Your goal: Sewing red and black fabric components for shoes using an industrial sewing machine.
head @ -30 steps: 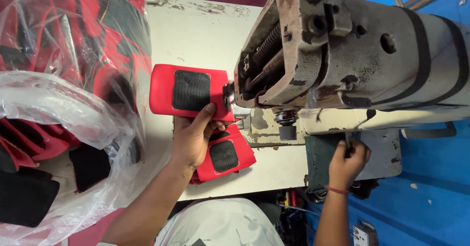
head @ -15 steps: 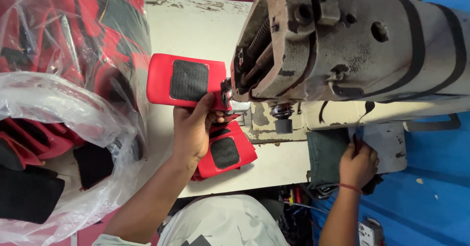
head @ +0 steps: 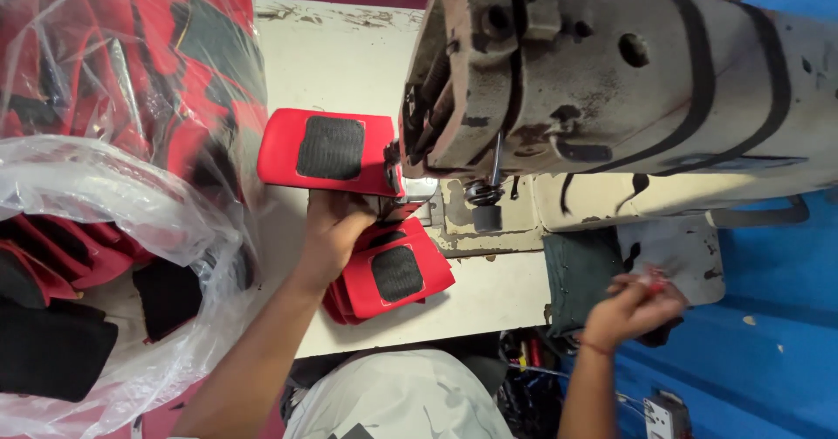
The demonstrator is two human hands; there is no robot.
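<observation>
Red piece (head: 330, 151) with a black patch lies flat on the counter (head: 340, 55), its right edge tucked under the head of the sewing machine (head: 611, 81). Left hand (head: 336, 229) lies on its near edge by the needle area, fingers curled down over the fabric; it pins the piece more than it grips it. Just below the hand, a small stack of like pieces (head: 393, 273), red with black patches, sits fanned on the counter's near edge.

Right hand (head: 633, 308) is well off to the right, below the machine's base, fingers pinched on something small and reddish; too blurred to say what.

Handling, as a judgement: the piece looks light, thin and padded, soft enough to bend yet holding a flat shape. The textured patch should give friction; the red face looks smoother and may slide on the counter. Best hold seems flat palm or fingertips on the edge nearest the person, clear of the needle.

Left of the counter, clear bags (head: 113, 221) hold more red and black pieces.
</observation>
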